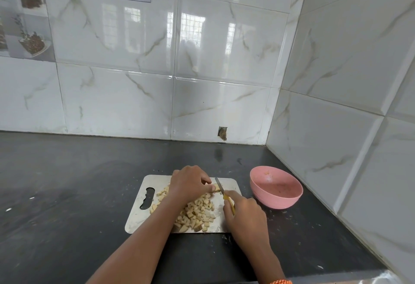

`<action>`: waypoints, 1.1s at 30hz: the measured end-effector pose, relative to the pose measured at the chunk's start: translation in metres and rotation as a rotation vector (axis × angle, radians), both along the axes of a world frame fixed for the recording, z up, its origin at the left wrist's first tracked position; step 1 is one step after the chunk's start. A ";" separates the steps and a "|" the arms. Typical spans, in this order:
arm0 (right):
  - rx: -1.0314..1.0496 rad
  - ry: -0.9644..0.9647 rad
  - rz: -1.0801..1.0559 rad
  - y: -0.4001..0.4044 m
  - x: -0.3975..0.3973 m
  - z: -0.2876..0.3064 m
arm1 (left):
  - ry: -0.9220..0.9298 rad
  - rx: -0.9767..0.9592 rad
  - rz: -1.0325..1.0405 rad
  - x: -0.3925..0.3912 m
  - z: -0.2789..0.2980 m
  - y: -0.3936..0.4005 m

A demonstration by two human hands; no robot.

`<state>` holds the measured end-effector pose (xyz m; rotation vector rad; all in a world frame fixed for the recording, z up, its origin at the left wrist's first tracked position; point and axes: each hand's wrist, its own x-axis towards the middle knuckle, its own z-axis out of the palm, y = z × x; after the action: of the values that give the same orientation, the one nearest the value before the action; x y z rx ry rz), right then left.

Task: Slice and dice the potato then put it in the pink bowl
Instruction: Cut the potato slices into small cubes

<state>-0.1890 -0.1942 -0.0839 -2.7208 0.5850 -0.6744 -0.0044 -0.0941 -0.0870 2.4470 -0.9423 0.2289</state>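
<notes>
**Last strip of potato under the knife**

Nearest the camera, 2 bare forearms reach in from the bottom edge, the right one with a scrap of orange beaded band point(280, 281) at the wrist. Right hand point(244, 214) is curled round the yellow handle of a small steel-bladed knife point(221, 190); its blade points away from the person and sits against the remaining pale potato piece point(216, 187) near the far right corner of the board. Left hand point(188, 183) arches over that piece, fingers bent down and pinching it in place just beside the blade.

Both work on a flat, rounded-corner stainless-steel cutting board point(139, 218) with a wavy handle slot at its left end. A heap of small diced potato cubes point(196, 214) covers the board's middle and near edge — partly hidden under the left forearm.

To the right of the board, near but apart, a round matte pink bowl point(277, 190) stands on the dark stone countertop point(67, 182), only specks showing inside it. White marble-veined wall tiles point(224, 47) rise behind and to the right.
</notes>
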 end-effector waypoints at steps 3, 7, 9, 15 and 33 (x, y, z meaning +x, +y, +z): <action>-0.020 -0.008 -0.009 -0.001 0.000 -0.001 | -0.063 0.012 0.020 -0.004 -0.002 -0.004; -0.041 0.043 -0.003 0.000 0.003 -0.004 | -0.093 -0.009 0.039 -0.006 -0.006 -0.006; -0.072 0.083 0.012 0.000 0.005 -0.004 | -0.088 -0.009 0.042 -0.008 -0.006 -0.008; -0.087 0.104 0.026 0.002 0.006 -0.004 | -0.075 -0.024 0.091 -0.010 -0.008 -0.014; 0.007 -0.011 -0.019 0.002 -0.027 -0.006 | -0.055 -0.006 0.061 -0.006 -0.005 -0.008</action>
<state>-0.2156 -0.1921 -0.0896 -2.7068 0.6095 -0.6903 -0.0108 -0.1016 -0.0921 2.4777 -0.8900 0.3209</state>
